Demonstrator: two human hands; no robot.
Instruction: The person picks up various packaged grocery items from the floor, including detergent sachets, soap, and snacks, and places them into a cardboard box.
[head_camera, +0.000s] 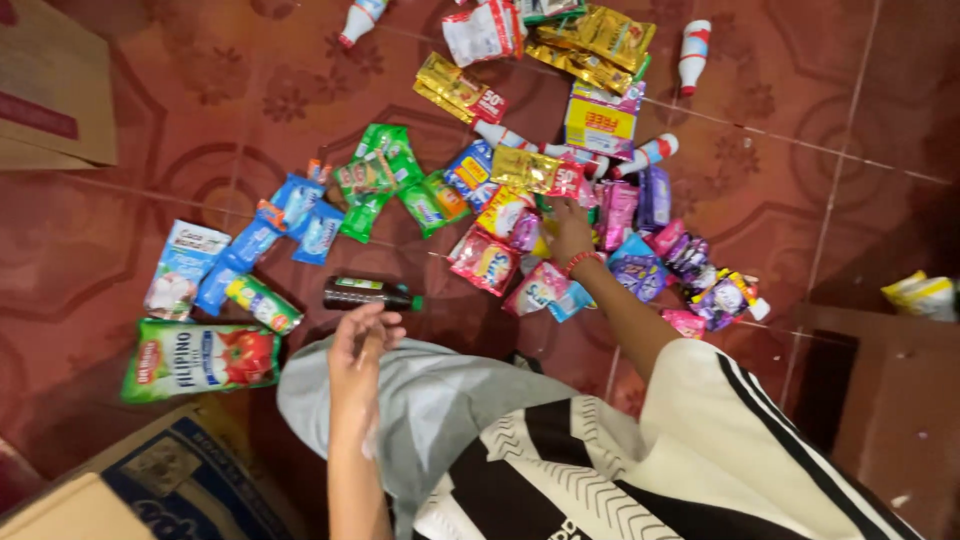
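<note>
Dozens of little sachets and packets are spread over the red tiled floor (120, 270). The right hand (572, 232) is stretched out flat onto the middle of the pile, fingers spread on the pink and yellow sachets (525, 235); can't tell if it has actually pinched one. The left hand (360, 345) hangs loosely open over the knee, holding nothing, just beside a dark bottle with a green cap (368, 293) lying on its side.

Those sachets look feather-light, floppy and slick, so I'd guess pinching a crimped edge works best. The bottle seems stiffer and heavier, easy to grab round the body, though it could roll.

Nearby: a tomato sauce pouch (200, 360), blue packets (300, 215), green packets (385, 175), white bottles (693, 52), and cardboard boxes (150, 480).
</note>
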